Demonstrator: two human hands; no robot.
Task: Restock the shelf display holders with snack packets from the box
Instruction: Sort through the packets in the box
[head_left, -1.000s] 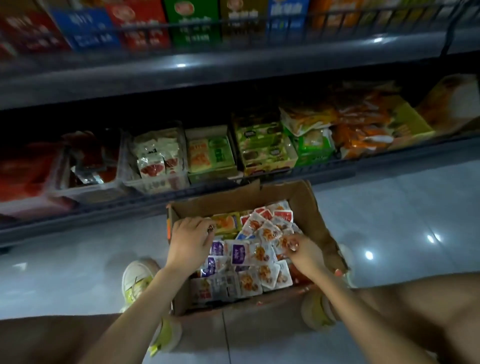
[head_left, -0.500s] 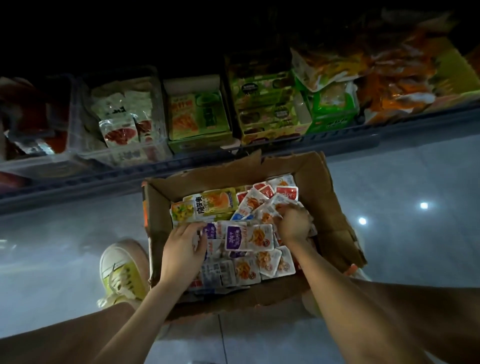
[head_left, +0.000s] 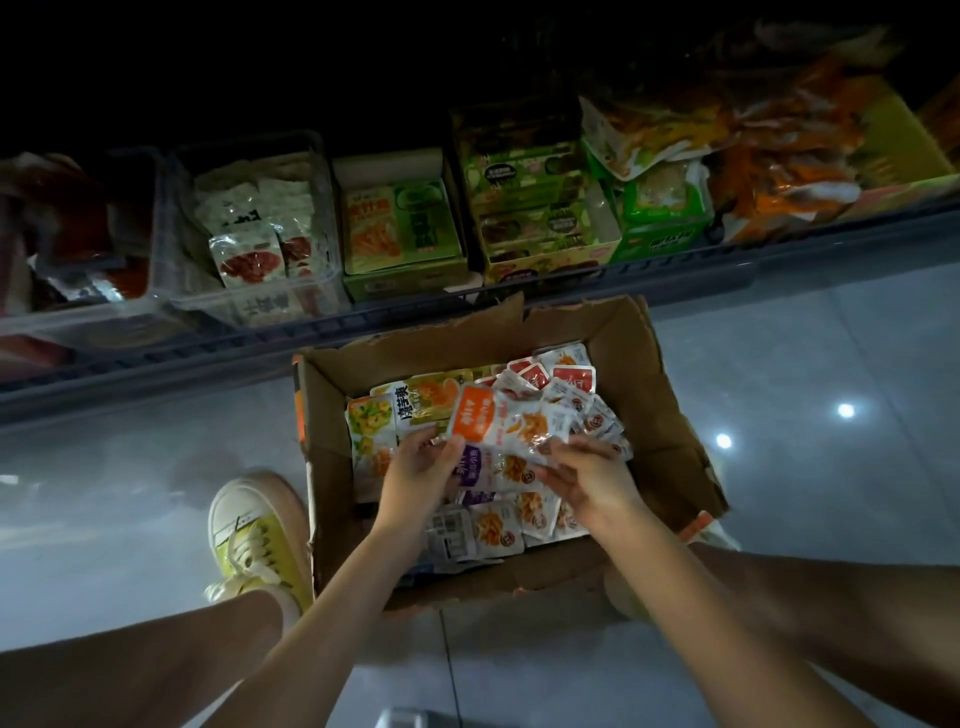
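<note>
Cardboard box (head_left: 655, 364) stands on the floor (head_left: 779, 374) in front of the shelf holders (head_left: 249, 306), full of snack packets (head_left: 571, 382). Left hand (head_left: 422, 475) and right hand (head_left: 589, 480) each pinch a lower edge of one orange-and-white packet (head_left: 496, 418), fingers (head_left: 440, 449) curled onto it, holding it just above the pile.

Dim, underexposed wide-angle view, black top edge, ceiling-light glare spots on glossy floor (head_left: 779, 395), curved edges.
</note>
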